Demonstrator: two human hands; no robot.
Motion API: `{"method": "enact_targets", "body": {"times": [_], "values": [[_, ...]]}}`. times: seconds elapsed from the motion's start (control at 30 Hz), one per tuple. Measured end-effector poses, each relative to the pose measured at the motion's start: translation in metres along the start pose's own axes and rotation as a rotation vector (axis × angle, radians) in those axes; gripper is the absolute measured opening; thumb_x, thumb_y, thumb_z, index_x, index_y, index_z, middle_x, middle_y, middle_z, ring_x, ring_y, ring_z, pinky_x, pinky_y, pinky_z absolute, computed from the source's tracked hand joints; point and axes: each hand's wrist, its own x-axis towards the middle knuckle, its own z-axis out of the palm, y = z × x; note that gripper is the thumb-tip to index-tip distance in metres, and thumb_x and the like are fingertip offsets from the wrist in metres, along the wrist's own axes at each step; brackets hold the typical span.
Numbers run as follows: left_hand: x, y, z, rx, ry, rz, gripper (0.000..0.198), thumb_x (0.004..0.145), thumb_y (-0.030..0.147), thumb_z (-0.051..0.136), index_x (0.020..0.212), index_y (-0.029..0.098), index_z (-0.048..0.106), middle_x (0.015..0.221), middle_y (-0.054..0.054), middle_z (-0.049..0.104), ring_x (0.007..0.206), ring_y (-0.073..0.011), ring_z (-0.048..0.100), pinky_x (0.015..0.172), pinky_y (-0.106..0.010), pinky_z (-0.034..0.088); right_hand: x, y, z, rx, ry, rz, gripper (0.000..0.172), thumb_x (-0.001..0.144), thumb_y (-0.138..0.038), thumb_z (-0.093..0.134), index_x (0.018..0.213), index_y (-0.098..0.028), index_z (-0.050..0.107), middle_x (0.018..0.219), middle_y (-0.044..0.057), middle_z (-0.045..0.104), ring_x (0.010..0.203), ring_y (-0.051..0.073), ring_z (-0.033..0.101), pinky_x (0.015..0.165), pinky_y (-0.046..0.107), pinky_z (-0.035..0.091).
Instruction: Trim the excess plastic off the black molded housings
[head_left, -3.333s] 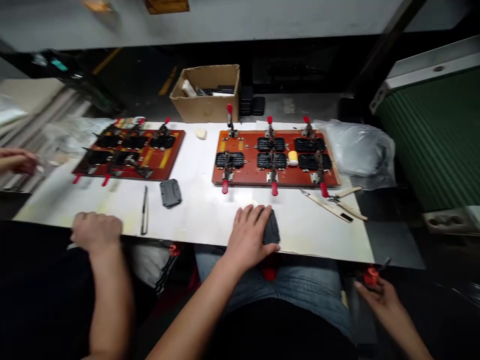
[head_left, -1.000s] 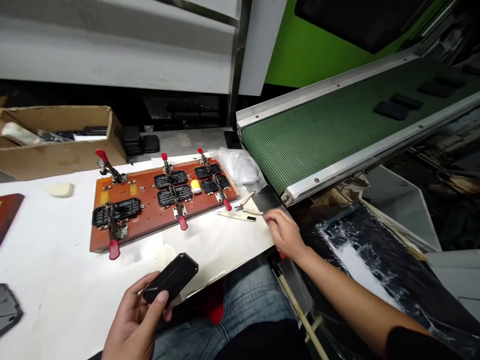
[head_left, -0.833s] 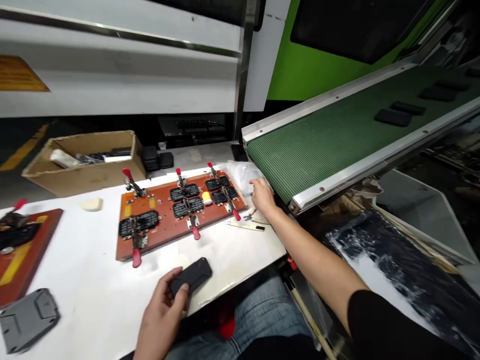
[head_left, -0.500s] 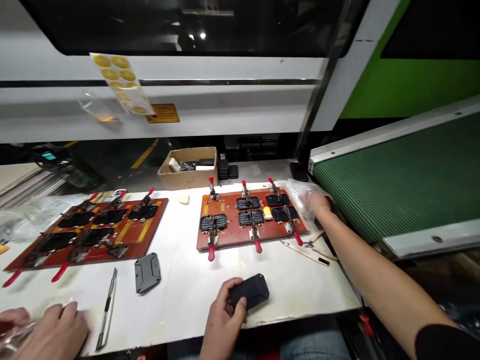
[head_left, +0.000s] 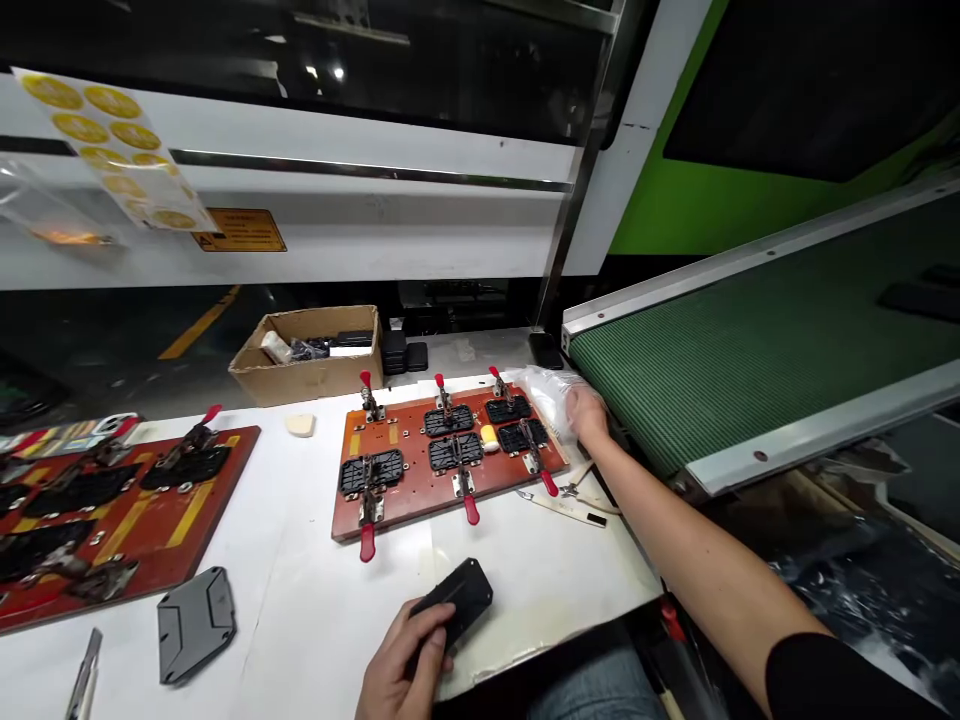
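Note:
My left hand (head_left: 409, 655) is closed around a flat black plastic cover (head_left: 465, 600), held tilted above the front of the white table (head_left: 300, 600). At the right edge of the table, my right hand (head_left: 587, 412) reaches to a clear plastic bag (head_left: 551, 392); its fingertips are blurred and partly hidden there. Between my hands and the back lies a red-brown fixture board (head_left: 412, 510) with red-handled toggle clamps (head_left: 471, 508) and several black ribbed parts (head_left: 454, 452) on it. A small yellow-and-white piece (head_left: 489, 437) sits among them.
A grey cover (head_left: 196, 625) and a utility knife (head_left: 84, 675) lie left, near a second fixture board (head_left: 187, 520). Behind stands a cardboard box (head_left: 307, 380). Tweezers (head_left: 562, 508) lie front right. A green conveyor belt (head_left: 735, 340) runs along the right, carrying dark parts.
The view has turned right, so the co-worker's hands at the left are gone. My left hand has tipped the black cover more steeply. My right hand stays at the bag.

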Motion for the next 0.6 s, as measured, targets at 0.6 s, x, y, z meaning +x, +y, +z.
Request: {"method": "enact_targets", "body": {"times": [0.6], "values": [[-0.014,0.070,0.033,0.169,0.098,0.047,0.047,0.092,0.059,0.070,0.132,0.035,0.073,0.138,-0.006,0.063,0.129,-0.0270,0.062,0.112,-0.039,0.049,-0.271,-0.082,-0.086,1.038,-0.778,-0.022,0.046,0.104,-0.063,0.054,0.103,-0.019,0.066,0.064,-0.004,0.055,0.060,0.013,0.052,0.062,0.025,0.043]]}}
